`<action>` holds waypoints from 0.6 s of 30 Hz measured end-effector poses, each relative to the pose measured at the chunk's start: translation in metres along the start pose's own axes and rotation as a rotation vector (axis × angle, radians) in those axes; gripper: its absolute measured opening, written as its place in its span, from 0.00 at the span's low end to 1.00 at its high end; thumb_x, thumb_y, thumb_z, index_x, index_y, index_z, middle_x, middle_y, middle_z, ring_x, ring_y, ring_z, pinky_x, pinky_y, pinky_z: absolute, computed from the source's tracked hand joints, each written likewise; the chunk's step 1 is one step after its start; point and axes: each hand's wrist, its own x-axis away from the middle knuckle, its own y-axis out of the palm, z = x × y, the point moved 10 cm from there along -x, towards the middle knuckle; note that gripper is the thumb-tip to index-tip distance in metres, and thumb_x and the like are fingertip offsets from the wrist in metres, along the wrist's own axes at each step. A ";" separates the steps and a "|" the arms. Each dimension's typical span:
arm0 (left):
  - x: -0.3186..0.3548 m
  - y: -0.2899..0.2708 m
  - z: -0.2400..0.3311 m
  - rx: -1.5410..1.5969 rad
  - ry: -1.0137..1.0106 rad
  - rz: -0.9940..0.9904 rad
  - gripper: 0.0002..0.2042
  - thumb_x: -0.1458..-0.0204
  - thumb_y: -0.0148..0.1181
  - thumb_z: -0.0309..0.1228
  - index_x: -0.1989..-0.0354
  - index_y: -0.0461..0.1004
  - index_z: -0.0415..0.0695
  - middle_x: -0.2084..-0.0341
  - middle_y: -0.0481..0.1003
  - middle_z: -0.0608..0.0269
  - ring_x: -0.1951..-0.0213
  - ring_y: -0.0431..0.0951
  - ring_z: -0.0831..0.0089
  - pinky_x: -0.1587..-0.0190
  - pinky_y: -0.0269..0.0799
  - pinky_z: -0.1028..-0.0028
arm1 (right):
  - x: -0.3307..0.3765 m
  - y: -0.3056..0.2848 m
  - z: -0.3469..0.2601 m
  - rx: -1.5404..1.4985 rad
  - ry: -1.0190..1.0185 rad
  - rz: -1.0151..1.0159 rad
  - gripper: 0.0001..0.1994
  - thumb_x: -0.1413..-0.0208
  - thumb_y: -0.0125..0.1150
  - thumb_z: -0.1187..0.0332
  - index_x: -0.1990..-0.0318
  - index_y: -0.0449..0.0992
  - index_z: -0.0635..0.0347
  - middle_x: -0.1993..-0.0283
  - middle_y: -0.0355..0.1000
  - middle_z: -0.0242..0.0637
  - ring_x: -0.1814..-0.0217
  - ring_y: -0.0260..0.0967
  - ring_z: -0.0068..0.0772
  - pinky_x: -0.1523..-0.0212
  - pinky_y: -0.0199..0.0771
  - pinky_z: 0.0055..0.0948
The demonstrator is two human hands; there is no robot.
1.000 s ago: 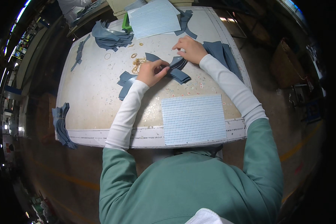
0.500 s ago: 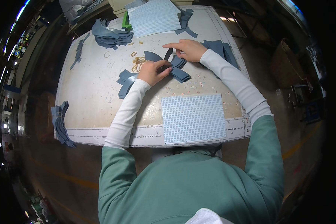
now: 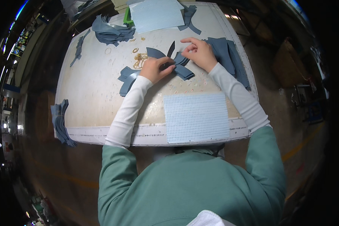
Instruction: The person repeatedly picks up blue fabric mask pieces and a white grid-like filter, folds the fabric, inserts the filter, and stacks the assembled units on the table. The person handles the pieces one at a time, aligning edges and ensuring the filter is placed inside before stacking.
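Note:
Curved blue-grey fabric pieces (image 3: pixel 184 72) lie in small fanned stacks at mid-table. My left hand (image 3: pixel 157 69) is closed on them, its thumb and fingers pinching near where the stacks cross. One dark, narrow piece (image 3: pixel 171 49) stands up on edge just beyond those fingers. To the right, my right hand (image 3: pixel 200 54) hovers with the index finger stretched out and the thumb apart from it; I make out nothing in it. More fabric ends (image 3: pixel 128 81) stick out left of my left wrist.
Rubber bands (image 3: pixel 140 60) lie beyond my left hand. A printed label sheet (image 3: pixel 196 118) is at the near edge, more sheets (image 3: pixel 157 17) at the back by a green container (image 3: pixel 127 16). Fabric piles sit back left (image 3: pixel 109 32), right (image 3: pixel 226 56) and near left (image 3: pixel 61 122).
My right hand has drawn back to the right, away from the dark piece, which now stands straighter. My left hand has stayed on the stacks.

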 end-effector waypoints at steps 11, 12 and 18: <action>-0.001 0.001 -0.001 -0.024 -0.039 -0.009 0.10 0.52 0.64 0.34 0.63 0.79 0.44 0.75 0.79 0.64 0.80 0.74 0.78 0.75 0.69 0.80 | 0.058 0.016 0.028 -0.286 0.241 0.041 0.22 0.57 0.68 0.72 0.51 0.72 0.62 0.72 0.78 0.35 0.70 0.73 0.16 0.65 0.71 0.18; -0.001 0.001 -0.001 -0.044 -0.034 -0.010 0.10 0.52 0.64 0.34 0.62 0.79 0.44 0.75 0.79 0.64 0.80 0.74 0.78 0.75 0.69 0.80 | 0.060 0.016 0.027 -0.244 0.250 0.035 0.22 0.56 0.67 0.73 0.50 0.72 0.62 0.72 0.78 0.33 0.69 0.72 0.13 0.64 0.70 0.17; -0.001 -0.001 0.002 -0.037 0.036 0.021 0.14 0.56 0.69 0.37 0.62 0.79 0.44 0.73 0.79 0.63 0.80 0.73 0.77 0.74 0.68 0.79 | 0.066 0.012 0.016 -0.131 0.187 0.092 0.22 0.57 0.68 0.71 0.50 0.73 0.57 0.72 0.78 0.31 0.76 0.69 0.15 0.69 0.69 0.16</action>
